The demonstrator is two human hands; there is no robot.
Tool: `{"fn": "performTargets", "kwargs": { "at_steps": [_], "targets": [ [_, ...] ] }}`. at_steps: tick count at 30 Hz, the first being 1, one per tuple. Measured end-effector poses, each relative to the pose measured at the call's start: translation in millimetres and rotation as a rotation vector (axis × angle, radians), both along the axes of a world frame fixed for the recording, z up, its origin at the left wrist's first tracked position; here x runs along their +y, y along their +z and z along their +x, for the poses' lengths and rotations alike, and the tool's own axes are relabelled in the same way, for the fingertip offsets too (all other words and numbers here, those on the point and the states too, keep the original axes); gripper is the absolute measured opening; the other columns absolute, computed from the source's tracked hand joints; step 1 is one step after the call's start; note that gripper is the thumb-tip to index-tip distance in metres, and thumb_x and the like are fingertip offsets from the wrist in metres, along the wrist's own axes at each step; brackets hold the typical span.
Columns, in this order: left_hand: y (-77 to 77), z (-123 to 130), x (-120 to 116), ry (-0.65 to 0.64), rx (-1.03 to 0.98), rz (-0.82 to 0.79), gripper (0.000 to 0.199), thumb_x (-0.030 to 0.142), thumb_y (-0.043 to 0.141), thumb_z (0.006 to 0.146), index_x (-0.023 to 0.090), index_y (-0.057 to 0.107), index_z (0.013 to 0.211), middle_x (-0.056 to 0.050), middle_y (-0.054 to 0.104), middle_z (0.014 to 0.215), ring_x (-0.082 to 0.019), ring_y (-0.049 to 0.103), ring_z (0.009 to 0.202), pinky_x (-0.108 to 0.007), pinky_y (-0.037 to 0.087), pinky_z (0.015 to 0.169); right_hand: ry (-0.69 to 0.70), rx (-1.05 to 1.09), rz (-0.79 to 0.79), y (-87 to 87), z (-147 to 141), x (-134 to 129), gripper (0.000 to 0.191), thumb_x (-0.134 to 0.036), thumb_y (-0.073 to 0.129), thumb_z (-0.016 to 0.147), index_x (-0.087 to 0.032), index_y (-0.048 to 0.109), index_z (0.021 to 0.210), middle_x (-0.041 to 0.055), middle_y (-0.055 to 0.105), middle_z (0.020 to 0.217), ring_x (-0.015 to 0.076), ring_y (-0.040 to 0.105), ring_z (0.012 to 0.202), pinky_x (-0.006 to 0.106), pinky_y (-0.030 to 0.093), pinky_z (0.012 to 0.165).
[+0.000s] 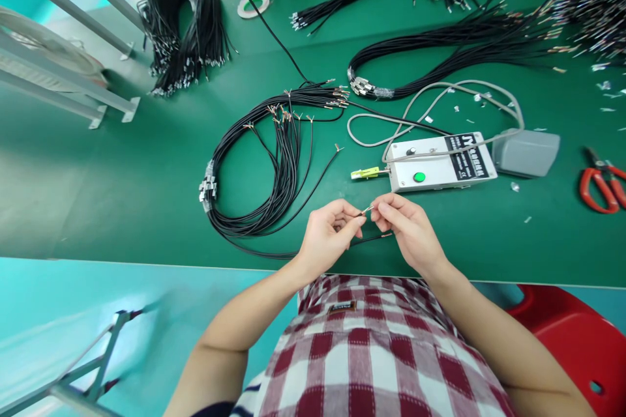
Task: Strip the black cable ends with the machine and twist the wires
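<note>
My left hand (332,231) pinches a black cable near its end, by the front edge of the green table (147,208). At that end, my right hand (403,225) has its thumb and forefinger closed on the thin stripped wires. Under the hands another black cable end (384,236) lies on the table. To the left is a looped bundle of black cables (227,143) with bare copper ends and silver connectors. Just beyond my right hand stands a white box (430,172) with a green button, a yellow-green clip (366,173) sticking out of its left side.
A grey block (525,153) with a looped grey cord sits beside the box. Red-handled pliers (601,189) lie at the right. More black cable bundles (186,26) and a tape roll (253,5) are farther back. A red chair (572,339) stands behind the right arm.
</note>
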State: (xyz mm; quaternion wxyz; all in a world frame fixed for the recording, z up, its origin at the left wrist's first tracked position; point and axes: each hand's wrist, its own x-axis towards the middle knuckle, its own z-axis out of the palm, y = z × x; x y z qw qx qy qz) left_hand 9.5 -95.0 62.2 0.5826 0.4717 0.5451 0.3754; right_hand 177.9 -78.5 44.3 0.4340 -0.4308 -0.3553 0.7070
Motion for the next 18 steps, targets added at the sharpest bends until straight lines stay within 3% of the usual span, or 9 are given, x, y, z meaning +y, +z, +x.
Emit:
{"fn": "performTargets", "kwargs": {
  "at_steps": [9,18],
  "targets": [
    [-1.6,1.6,-0.9,0.034,0.007,0.064,0.019,0.030,0.074,0.081,0.014,0.064,0.080,-0.002,0.067,0.062,-0.010,0.060,0.052,-0.019,0.047,0.045,0.023,0.177,-0.213,3.2,-6.3,3.3,0.024,-0.039,0.079,0.075,-0.018,0.069,0.079,-0.0024,0.060,0.068,0.0073,0.049,0.057,0.022,0.036,0.054],
    [0.2,5.2,0.9,0.130,-0.131,-0.035,0.030,0.037,0.078,0.075,0.013,0.062,0.078,-0.002,0.066,0.059,-0.007,0.053,0.041,-0.019,0.045,0.040,-0.056,0.108,-0.074,-4.1,-16.5,-13.3,0.022,-0.040,0.075,0.080,-0.020,0.067,0.077,-0.0031,0.058,0.066,0.0082,0.045,0.057,0.024,0.035,0.057]
  ]
}}
